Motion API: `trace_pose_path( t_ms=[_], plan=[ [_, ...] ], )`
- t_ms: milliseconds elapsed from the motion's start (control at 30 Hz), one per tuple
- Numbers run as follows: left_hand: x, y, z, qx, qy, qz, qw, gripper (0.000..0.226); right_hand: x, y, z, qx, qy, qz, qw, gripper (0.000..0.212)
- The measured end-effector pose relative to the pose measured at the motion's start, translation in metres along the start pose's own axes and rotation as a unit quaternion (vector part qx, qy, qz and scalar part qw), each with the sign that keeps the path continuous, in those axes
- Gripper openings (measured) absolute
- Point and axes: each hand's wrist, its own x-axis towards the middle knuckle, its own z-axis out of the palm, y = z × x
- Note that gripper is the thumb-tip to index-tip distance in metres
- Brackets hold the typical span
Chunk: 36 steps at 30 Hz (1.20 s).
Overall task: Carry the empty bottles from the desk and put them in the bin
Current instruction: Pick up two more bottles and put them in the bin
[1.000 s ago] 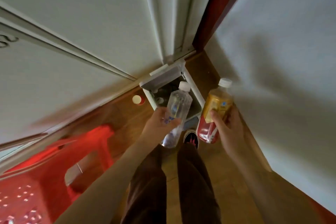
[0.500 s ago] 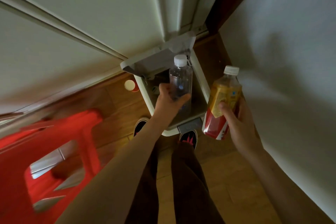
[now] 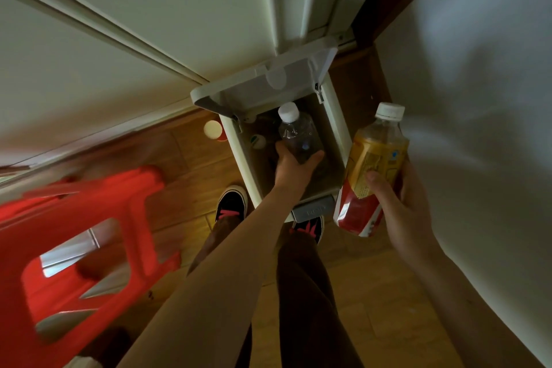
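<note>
head | left hand (image 3: 294,169) grips clear bottle (image 3: 298,136) over bin (image 3: 336,116) | right hand (image 3: 400,203) grips yellow-red bottle (image 3: 370,170), label unreadable

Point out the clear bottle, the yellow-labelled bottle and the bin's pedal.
clear bottle (image 3: 298,136): head view, on its transparent body above the left hand's fingers.
yellow-labelled bottle (image 3: 377,158): head view, on the yellow part of its label.
bin's pedal (image 3: 312,211): head view, on the grey plate at the bin's near edge.
</note>
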Motion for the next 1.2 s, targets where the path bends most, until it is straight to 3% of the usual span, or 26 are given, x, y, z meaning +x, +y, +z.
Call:
trace_pose_path(
  t_ms=[267,400,533,667,833,967,1200],
  plan=[
    [-0.013,0.008,-0.009,0.06,-0.026,0.035,0.997,0.062,-0.006,-0.008,0.0,0.008,-0.004,0.001,1.0,0.049],
    [-0.048,0.016,-0.045,0.175,0.026,0.206,0.962,0.036,-0.014,-0.021,0.004,0.012,-0.011,-0.004,1.0,0.039],
    [-0.063,0.016,-0.089,0.211,0.13,0.332,0.91,0.026,-0.018,-0.033,0.016,0.036,-0.019,-0.006,0.999,0.044],
    [-0.045,0.003,-0.11,0.186,0.204,0.267,0.923,0.034,-0.011,-0.036,0.037,0.048,-0.005,-0.028,0.998,0.045],
    [-0.018,-0.008,-0.098,0.106,0.157,0.168,0.967,0.032,0.009,-0.033,0.066,0.044,0.002,-0.087,0.995,0.05],
    [-0.006,-0.024,-0.087,0.059,0.18,0.197,0.962,0.038,0.03,-0.017,0.077,-0.054,-0.031,-0.11,0.992,0.071],
    [-0.002,-0.03,-0.089,0.016,0.148,0.198,0.969,0.037,0.053,0.003,0.082,-0.188,-0.094,-0.07,0.975,0.06]
  ],
)
